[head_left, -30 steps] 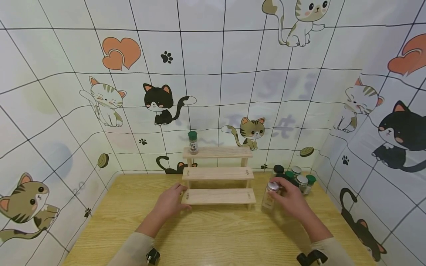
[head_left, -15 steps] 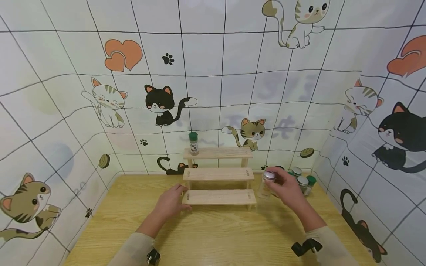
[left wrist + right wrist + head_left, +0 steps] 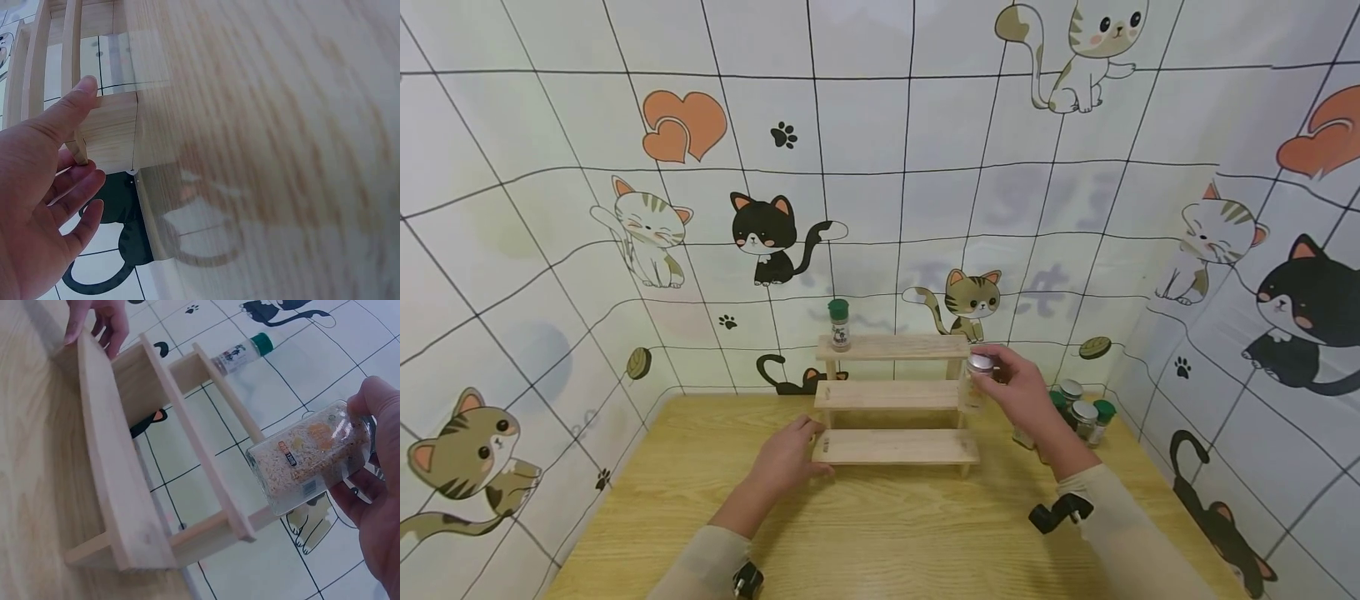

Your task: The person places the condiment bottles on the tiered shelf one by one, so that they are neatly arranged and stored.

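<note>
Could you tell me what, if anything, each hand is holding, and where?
The right hand grips the spice jar near its lid end; the left hand holds nothing.

left hand [image 3: 786, 461]: fingers straight, low | right hand [image 3: 1018, 392]: raised, fingers curled, gripping

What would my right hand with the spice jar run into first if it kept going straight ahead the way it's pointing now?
Most likely the right end of the wooden rack. The right hand holds the spice jar with its base toward the upper shelves, close to the rack's right post, so the jar would probably touch wood first. Depth is hard to judge.
</note>
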Demonstrator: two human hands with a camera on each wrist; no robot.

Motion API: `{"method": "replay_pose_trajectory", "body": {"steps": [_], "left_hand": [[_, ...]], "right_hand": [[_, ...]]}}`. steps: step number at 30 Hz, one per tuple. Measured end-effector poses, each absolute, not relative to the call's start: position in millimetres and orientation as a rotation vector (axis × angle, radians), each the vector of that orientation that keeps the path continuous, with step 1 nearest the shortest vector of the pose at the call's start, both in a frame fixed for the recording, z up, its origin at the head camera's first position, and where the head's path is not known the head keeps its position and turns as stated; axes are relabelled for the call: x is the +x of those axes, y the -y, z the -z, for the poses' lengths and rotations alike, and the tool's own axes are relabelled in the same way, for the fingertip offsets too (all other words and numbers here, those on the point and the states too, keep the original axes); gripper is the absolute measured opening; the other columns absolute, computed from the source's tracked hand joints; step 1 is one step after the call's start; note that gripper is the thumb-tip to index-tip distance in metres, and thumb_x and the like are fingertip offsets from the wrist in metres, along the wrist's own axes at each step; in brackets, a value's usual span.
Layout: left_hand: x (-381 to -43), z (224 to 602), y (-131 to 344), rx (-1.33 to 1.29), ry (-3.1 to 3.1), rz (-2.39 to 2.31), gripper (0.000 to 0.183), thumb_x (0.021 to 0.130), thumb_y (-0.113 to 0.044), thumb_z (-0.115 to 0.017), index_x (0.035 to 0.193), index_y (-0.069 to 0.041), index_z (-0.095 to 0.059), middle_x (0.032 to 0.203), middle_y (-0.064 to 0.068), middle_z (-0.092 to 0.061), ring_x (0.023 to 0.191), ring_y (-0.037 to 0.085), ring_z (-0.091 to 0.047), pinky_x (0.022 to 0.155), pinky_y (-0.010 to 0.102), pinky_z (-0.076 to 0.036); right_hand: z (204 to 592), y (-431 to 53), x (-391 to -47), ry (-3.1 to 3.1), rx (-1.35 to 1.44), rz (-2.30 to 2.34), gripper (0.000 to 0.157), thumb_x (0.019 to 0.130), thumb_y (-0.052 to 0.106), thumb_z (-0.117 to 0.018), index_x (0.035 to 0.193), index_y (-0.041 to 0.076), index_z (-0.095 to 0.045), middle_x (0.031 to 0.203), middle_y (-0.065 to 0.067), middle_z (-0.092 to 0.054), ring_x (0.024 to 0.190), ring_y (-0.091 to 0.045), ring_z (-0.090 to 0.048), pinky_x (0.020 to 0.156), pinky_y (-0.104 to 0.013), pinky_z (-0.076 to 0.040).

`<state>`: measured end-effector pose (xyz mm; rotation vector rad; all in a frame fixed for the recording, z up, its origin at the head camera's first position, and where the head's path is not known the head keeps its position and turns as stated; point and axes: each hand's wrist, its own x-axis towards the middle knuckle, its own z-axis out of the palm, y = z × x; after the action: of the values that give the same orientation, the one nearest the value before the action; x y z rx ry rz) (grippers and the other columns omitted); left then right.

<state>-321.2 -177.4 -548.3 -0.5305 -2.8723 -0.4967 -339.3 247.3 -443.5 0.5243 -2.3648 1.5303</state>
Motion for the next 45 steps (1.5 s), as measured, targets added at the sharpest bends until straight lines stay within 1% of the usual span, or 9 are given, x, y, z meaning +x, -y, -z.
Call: {"method": "replay_pose_trajectory", "body": {"steps": [2, 7, 12, 18, 25, 29, 34, 37, 45], "left_hand": [[-322, 548, 177, -0.53, 2.873, 0.495, 0.079, 0.073, -0.044, -0.105, 0.134, -0.006, -0.072, 0.118, 0.007, -0.065, 0.097, 0.027, -0.069, 0.088, 0.051, -0.061], [-323, 548, 178, -0.529, 2.875, 0.483, 0.079, 0.073, -0.045, -0.105, 0.133, -0.006, -0.072, 0.117, 0.006, -0.065, 0.096, 0.027, -0.069, 0.087, 0.05, -0.061], [-323, 548, 178, -0.542, 2.862, 0.478, 0.078, 0.073, -0.045, -0.105, 0.133, -0.007, -0.072, 0.118, 0.007, -0.066, 0.098, 0.028, -0.07, 0.088, 0.051, -0.061], [-323, 548, 179, -0.541, 2.862, 0.478, 0.078, 0.073, -0.046, -0.104, 0.133, -0.007, -0.072, 0.118, 0.007, -0.066, 0.097, 0.028, -0.07, 0.088, 0.051, -0.061], [-323, 548, 179, -0.551, 2.855, 0.491, 0.077, 0.074, -0.045, -0.104, 0.132, -0.006, -0.072, 0.116, 0.006, -0.065, 0.096, 0.027, -0.069, 0.087, 0.05, -0.061], [-323, 549, 179, -0.552, 2.854, 0.491, 0.077, 0.074, -0.044, -0.105, 0.132, -0.007, -0.072, 0.117, 0.007, -0.065, 0.097, 0.027, -0.07, 0.087, 0.05, -0.061], [-323, 550, 180, -0.556, 2.857, 0.481, 0.076, 0.074, -0.044, -0.104, 0.133, -0.008, -0.072, 0.119, 0.007, -0.066, 0.1, 0.028, -0.07, 0.088, 0.051, -0.061], [-322, 549, 180, -0.557, 2.861, 0.485, 0.076, 0.075, -0.044, -0.104, 0.134, -0.008, -0.072, 0.12, 0.008, -0.066, 0.1, 0.029, -0.07, 0.089, 0.051, -0.061], [-321, 545, 179, -0.555, 2.853, 0.506, 0.077, 0.075, -0.042, -0.104, 0.135, -0.006, -0.072, 0.123, 0.01, -0.067, 0.103, 0.032, -0.071, 0.092, 0.053, -0.061]], "right_hand": [[438, -242, -346, 2.356, 0.536, -1.563, 0.041, 0.107, 0.017, -0.076, 0.147, 0.009, -0.066, 0.139, -0.018, -0.067, 0.115, -0.036, -0.067, 0.08, -0.029, -0.06], [424, -229, -363, 2.357, 0.564, -1.578, 0.043, 0.107, 0.019, -0.077, 0.148, 0.009, -0.067, 0.142, -0.018, -0.067, 0.12, -0.037, -0.068, 0.085, -0.028, -0.059], [413, -215, -378, 2.35, 0.61, -1.602, 0.044, 0.107, 0.017, -0.076, 0.149, 0.007, -0.066, 0.143, -0.016, -0.068, 0.119, -0.036, -0.069, 0.085, -0.029, -0.06], [399, -197, -395, 2.325, 0.659, -1.65, 0.042, 0.108, 0.015, -0.076, 0.149, 0.011, -0.067, 0.143, -0.017, -0.069, 0.12, -0.034, -0.07, 0.088, -0.029, -0.06], [387, -179, -411, 2.332, 0.714, -1.674, 0.047, 0.107, 0.014, -0.077, 0.152, 0.009, -0.065, 0.144, -0.016, -0.068, 0.119, -0.035, -0.07, 0.085, -0.031, -0.059], [382, -169, -418, 2.345, 0.713, -1.69, 0.049, 0.107, 0.016, -0.078, 0.153, 0.009, -0.065, 0.143, -0.015, -0.068, 0.124, -0.033, -0.069, 0.089, -0.035, -0.059], [381, -157, -431, 2.381, 0.703, -1.684, 0.046, 0.106, 0.023, -0.08, 0.15, 0.016, -0.068, 0.138, -0.008, -0.069, 0.124, -0.028, -0.07, 0.096, -0.045, -0.059], [380, -151, -437, 2.39, 0.721, -1.691, 0.046, 0.106, 0.024, -0.08, 0.149, 0.017, -0.068, 0.137, -0.006, -0.069, 0.124, -0.028, -0.07, 0.1, -0.052, -0.058], [378, -138, -446, 2.394, 0.742, -1.718, 0.046, 0.106, 0.019, -0.079, 0.15, 0.013, -0.067, 0.137, -0.011, -0.067, 0.127, -0.031, -0.067, 0.105, -0.052, -0.056]]}}
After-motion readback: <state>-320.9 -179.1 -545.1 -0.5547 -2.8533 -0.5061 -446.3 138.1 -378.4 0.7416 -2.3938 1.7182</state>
